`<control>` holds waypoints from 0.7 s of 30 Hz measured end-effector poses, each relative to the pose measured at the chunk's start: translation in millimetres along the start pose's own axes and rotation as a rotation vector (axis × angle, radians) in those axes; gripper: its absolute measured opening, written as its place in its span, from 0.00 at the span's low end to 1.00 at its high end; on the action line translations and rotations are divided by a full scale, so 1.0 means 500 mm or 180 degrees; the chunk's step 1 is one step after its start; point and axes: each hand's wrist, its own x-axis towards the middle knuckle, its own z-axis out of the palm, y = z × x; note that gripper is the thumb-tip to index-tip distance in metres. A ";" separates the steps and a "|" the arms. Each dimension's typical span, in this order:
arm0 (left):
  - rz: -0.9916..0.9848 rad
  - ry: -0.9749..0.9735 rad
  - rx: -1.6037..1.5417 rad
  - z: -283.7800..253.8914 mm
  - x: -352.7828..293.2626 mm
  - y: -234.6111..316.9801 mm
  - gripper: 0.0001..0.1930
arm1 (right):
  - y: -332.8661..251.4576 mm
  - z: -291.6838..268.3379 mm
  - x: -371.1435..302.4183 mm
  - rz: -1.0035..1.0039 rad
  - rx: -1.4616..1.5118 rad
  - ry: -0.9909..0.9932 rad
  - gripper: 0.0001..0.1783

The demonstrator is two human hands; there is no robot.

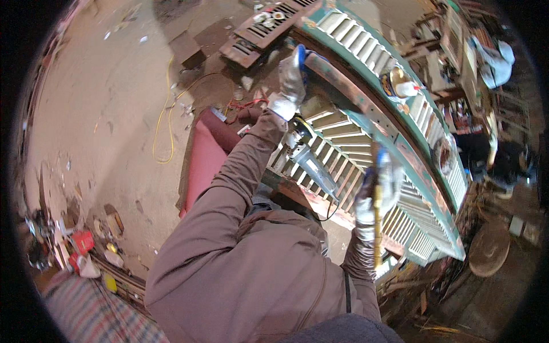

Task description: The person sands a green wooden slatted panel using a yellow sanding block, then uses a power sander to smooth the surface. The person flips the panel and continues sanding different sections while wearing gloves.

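Observation:
My left hand (293,80), in a white and blue glove, grips the far left end of a curved wooden shutter frame (366,94) with worn paint. On the right, my gloved right hand (389,180) is smeared by motion. A thin yellow-brown stick (377,214) stands along that palm and wrist, and the fingers appear closed around it. Between my arms, a grey angle grinder (313,166) lies on pale louvre slats (346,143). Behind the curved frame, a green-edged louvered shutter (357,37) carries an open can (394,83).
A dark slatted wooden panel (269,28) lies at the far side, near a wood block (187,50). A yellow cord (164,134) loops over the dusty floor. A pink-red padded piece (205,151) sits beside my left arm. Clutter and a round disc (489,248) are at right.

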 end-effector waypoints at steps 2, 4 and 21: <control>-0.0568 -0.0056 -0.0528 -0.003 0.002 0.009 0.16 | -0.017 0.015 -0.017 -0.0338 -0.0065 -0.0099 0.20; -0.1383 -0.0079 -0.1288 -0.016 0.017 0.026 0.16 | -0.023 0.018 -0.042 -0.0349 -0.0291 -0.0262 0.22; 0.0272 -0.0386 0.0172 -0.018 -0.003 0.076 0.28 | 0.115 -0.146 -0.157 0.0687 -0.1877 -0.0073 0.25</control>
